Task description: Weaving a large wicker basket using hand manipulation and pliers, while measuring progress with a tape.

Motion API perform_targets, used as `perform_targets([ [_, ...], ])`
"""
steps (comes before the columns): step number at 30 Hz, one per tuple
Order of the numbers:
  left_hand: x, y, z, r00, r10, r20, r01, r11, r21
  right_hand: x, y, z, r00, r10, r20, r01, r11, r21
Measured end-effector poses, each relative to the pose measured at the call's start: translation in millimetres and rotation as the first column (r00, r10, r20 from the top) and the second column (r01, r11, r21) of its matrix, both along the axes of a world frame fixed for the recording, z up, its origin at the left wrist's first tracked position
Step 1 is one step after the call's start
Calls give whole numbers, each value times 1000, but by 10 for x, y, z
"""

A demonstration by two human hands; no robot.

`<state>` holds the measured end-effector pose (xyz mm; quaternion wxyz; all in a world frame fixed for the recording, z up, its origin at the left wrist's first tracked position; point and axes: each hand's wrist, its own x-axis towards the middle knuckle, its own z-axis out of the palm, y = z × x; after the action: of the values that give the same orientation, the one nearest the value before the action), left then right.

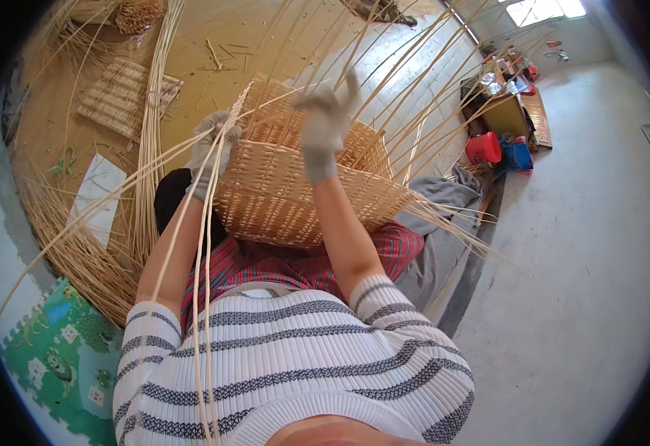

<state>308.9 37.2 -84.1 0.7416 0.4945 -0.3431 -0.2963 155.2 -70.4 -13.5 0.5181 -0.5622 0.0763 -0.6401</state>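
Observation:
A woven pale basket [280, 201] rests on my lap, with long unwoven strands [191, 145] fanning out from its top edge. My left hand [212, 145], in a light grey glove, is closed on the braided strands at the basket's left upper corner. My right hand [325, 123], also gloved, is raised over the basket's middle, blurred by motion; its finger state cannot be made out, nor whether it touches a strand. Several loose strands hang from the left hand down across my striped shirt.
A woven square panel [105, 93], strand bundles [158, 119] and a white board [94, 197] lie to the left. A green mat [53, 349] is at lower left. Grey cloth [444, 241] lies at my right. A red bucket [483, 147], blue container [517, 154] and cluttered furniture [507, 111] stand upper right.

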Motion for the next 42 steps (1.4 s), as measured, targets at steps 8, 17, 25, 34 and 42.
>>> perform_targets([
  [8,123,77,-254,980,190,-63,-192,981,-30,-446,1715,-159,929,-118,-350,152,986,70],
  [17,-685,271,773,931,-192,311,84,941,329,-1274,896,-680,899,-338,-277,432,591,681],
  [25,-643,-110,703,858,-462,225,141,634,761,-535,-266,135,463,-669,-582,451,743,-494],
  [34,-1091,76,635,244,88,966,-92,993,-67,-1670,341,-572,585,-580,-568,625,768,-141],
  [42,-1459,30,447,18,-367,930,-129,922,366,-2017,360,-230,847,-513,-142,532,809,250],
])
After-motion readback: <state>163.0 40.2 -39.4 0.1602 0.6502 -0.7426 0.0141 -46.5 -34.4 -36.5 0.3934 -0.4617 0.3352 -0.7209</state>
